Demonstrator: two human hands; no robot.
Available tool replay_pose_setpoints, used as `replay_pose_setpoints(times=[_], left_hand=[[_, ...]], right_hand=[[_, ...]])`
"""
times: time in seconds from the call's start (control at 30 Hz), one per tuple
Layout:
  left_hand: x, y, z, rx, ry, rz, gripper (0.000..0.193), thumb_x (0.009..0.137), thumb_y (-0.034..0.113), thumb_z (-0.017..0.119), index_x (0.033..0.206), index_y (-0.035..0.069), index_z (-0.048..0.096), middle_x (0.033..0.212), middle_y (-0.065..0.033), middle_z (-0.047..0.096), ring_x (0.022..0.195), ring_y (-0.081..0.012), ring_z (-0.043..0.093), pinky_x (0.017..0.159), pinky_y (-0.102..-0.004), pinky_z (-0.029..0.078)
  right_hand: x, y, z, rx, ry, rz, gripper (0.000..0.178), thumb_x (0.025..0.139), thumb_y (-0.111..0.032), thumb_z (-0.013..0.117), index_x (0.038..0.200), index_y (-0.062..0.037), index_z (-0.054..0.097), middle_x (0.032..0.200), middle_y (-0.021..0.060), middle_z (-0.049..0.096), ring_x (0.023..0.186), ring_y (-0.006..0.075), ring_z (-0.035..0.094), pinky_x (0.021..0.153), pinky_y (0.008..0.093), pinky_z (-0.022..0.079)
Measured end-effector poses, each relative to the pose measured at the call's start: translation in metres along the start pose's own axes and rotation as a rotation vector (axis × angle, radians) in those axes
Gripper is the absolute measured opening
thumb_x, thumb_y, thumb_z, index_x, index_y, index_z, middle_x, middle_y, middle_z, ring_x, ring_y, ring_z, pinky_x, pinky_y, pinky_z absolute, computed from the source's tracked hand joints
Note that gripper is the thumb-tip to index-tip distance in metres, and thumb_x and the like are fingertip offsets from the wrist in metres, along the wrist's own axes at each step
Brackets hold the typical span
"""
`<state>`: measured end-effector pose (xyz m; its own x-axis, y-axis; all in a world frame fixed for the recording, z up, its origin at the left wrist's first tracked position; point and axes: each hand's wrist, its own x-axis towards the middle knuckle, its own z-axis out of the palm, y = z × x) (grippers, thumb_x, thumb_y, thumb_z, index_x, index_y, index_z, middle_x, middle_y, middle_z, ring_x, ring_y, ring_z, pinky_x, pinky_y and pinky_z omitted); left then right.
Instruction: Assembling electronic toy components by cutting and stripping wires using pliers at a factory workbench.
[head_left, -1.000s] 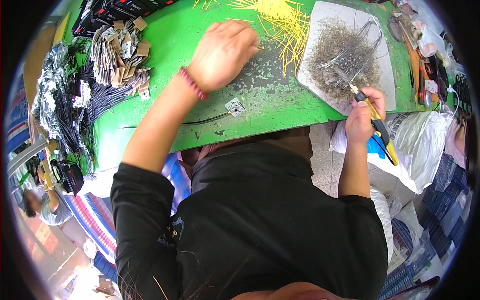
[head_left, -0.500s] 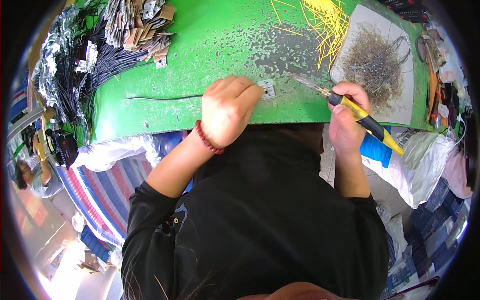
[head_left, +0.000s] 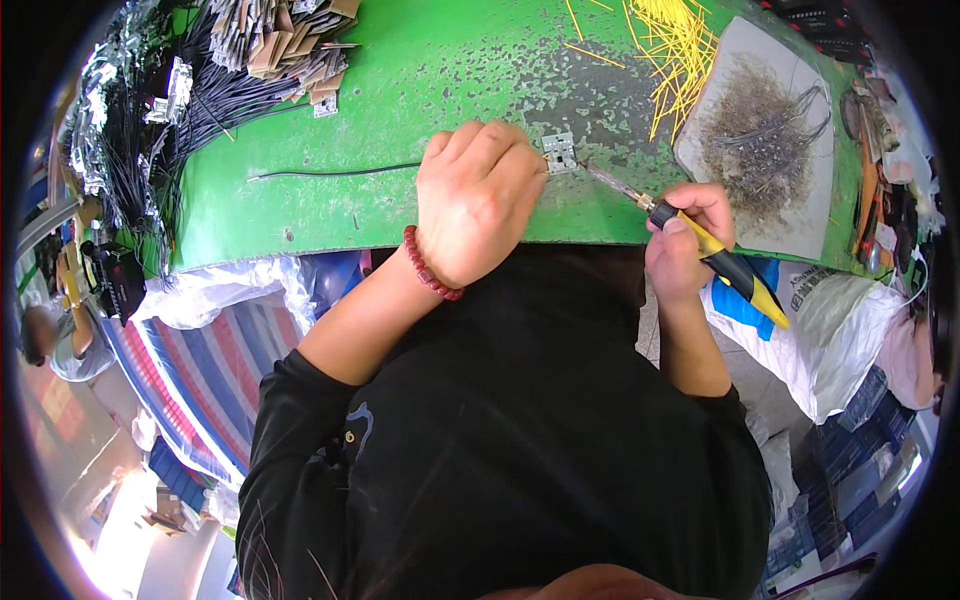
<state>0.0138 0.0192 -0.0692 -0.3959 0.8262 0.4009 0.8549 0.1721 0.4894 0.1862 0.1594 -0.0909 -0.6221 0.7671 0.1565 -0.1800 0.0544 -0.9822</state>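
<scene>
The left hand is low over the green table, with its back up and its fingers bent close together. Its fingertips are hidden, so I cannot tell if they pinch anything. A dark red bead bracelet is around that wrist. Just to the right of the fingers is a small white circuit board, flat on the table near its near edge. A thin black cable lies to the left and goes out of sight under the hand.

The right hand pinches a yellow and black soldering iron between thumb and fingers. The iron points left, and its tip is just beside the right edge of the circuit board. I cannot tell if they touch.

Farther right is a pale slab with brown crumbs and looped thin grey wire on it. Yellow wires lie in a messy heap on the far side, left of the slab. Far to the left is a pile of more boards with black cables. Left of that sits a shiny silver bundle.
</scene>
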Motion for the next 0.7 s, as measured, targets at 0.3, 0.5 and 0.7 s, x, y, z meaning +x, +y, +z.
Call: replay_pose_setpoints(times=[0.3, 0.5, 0.7], left_hand=[[0.003, -0.006, 0.014, -0.042, -0.006, 0.093, 0.017, 0.068, 0.001, 0.072, 0.079, 0.009, 0.063, 0.089, -0.0005, 0.067, 0.085, -0.021, 0.06, 0.073, -0.0345, 0.043], [0.003, -0.006, 0.012, -0.039, -0.022, 0.059, 0.016, 0.068, -0.001, 0.071, 0.079, 0.008, 0.063, 0.087, 0.0007, 0.068, 0.084, -0.0207, 0.061, 0.072, -0.0345, 0.043], [0.003, -0.005, 0.013, -0.008, -0.021, 0.061, 0.015, 0.069, 0.001, 0.071, 0.078, 0.009, 0.063, 0.088, 0.001, 0.068, 0.084, -0.02, 0.061, 0.072, -0.0342, 0.042]], right_hand=[[-0.002, 0.007, -0.004, -0.001, -0.054, -0.046, 0.022, 0.079, -0.013, 0.062, 0.092, -0.0002, 0.048, 0.072, 0.0083, 0.053, 0.061, 0.0121, 0.048, 0.054, 0.0238, 0.04], [-0.003, 0.006, -0.004, 0.062, -0.107, -0.026, 0.025, 0.082, -0.015, 0.067, 0.094, -0.0024, 0.05, 0.077, 0.0019, 0.051, 0.064, 0.0058, 0.042, 0.058, 0.022, 0.034], [-0.004, 0.006, -0.004, -0.041, -0.146, -0.072, 0.025, 0.081, -0.015, 0.07, 0.092, -0.0026, 0.052, 0.076, 0.0032, 0.053, 0.063, 0.0071, 0.043, 0.056, 0.0229, 0.034]])
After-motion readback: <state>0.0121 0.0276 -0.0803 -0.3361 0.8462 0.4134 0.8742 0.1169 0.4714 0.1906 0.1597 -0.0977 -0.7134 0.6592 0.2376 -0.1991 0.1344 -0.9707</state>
